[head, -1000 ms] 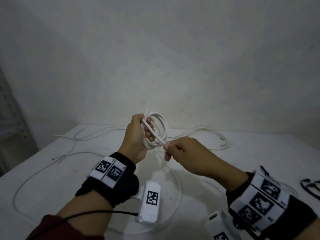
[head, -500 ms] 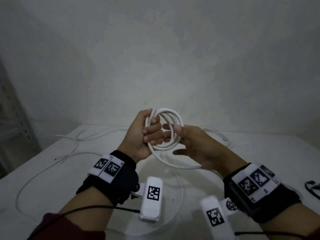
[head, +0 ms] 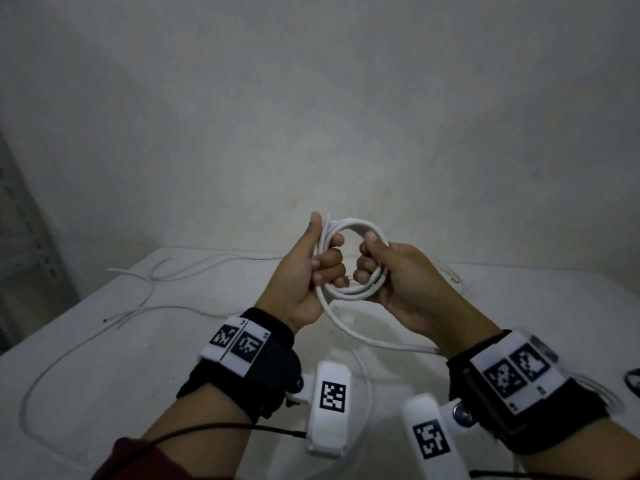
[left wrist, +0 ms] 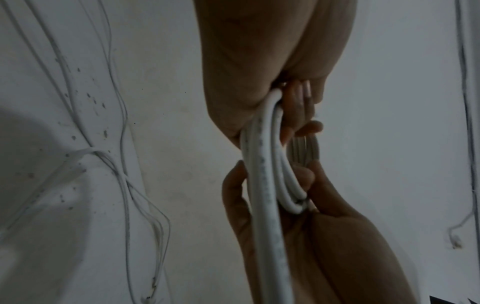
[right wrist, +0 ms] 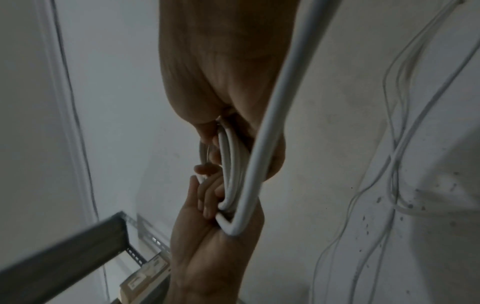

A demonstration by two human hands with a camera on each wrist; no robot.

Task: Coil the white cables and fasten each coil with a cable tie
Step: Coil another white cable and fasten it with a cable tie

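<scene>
A white cable coil (head: 351, 226) of several loops is held up above the table between both hands. My left hand (head: 320, 263) grips its left side, thumb upright along the loops and fingers curled round them. My right hand (head: 375, 268) grips the right side with fingers curled through the ring. A free tail (head: 367, 337) of the same cable runs from the coil's bottom down toward my right wrist. The left wrist view shows the loops (left wrist: 272, 164) edge-on between both palms; the right wrist view shows the loops (right wrist: 232, 174) too. No cable tie is visible.
Thin white cables (head: 187, 268) lie loose over the white table (head: 104, 375) at left and far behind the hands. A dark cord (head: 632, 377) lies at the right edge. A metal shelf frame (right wrist: 78, 242) stands off the table's left side. A plain wall rises behind.
The right hand let go of the cable tail it was pulling, moved onto the coil's right side, and its fingers have curled round the loops. The coil rose slightly and rounded out.
</scene>
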